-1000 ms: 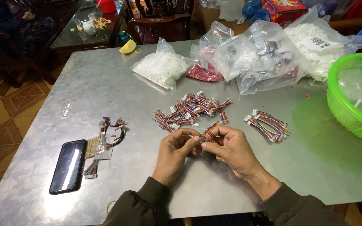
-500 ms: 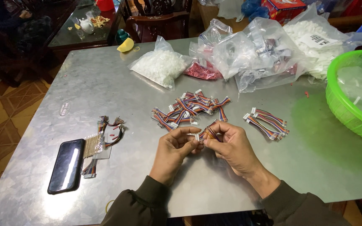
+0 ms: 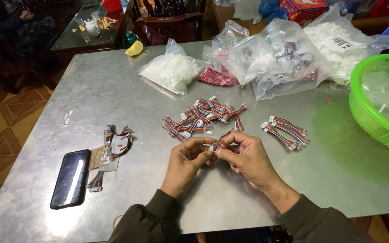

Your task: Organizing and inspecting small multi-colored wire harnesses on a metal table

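Both hands met over the near middle of the metal table [image 3: 113,90]. The left hand [image 3: 186,157] and right hand [image 3: 245,157] were pinched narrow on one short multicoloured wire lead [image 3: 220,140] with a white plug, held between the fingertips just above the tabletop.

To the left lay a dark phone [image 3: 70,177], face up, with a small clutter of wires and a clear packet [image 3: 109,148] just beside it. Just beyond the hands sat a loose heap of leads [image 3: 201,117], and to the right a smaller, tidier bundle [image 3: 287,132]. A green basket [image 3: 374,117] stood at the right edge, well apart from the hands.

Farther back, clear bags crowded the table's far side: a bag of white parts [image 3: 172,72], a red-filled bag [image 3: 217,76], and bigger bags [image 3: 284,49] heaped together. Nothing lay between the hands and the heap. Past the table edge stood a dark chair [image 3: 167,22] and a glass-topped side table [image 3: 86,31].
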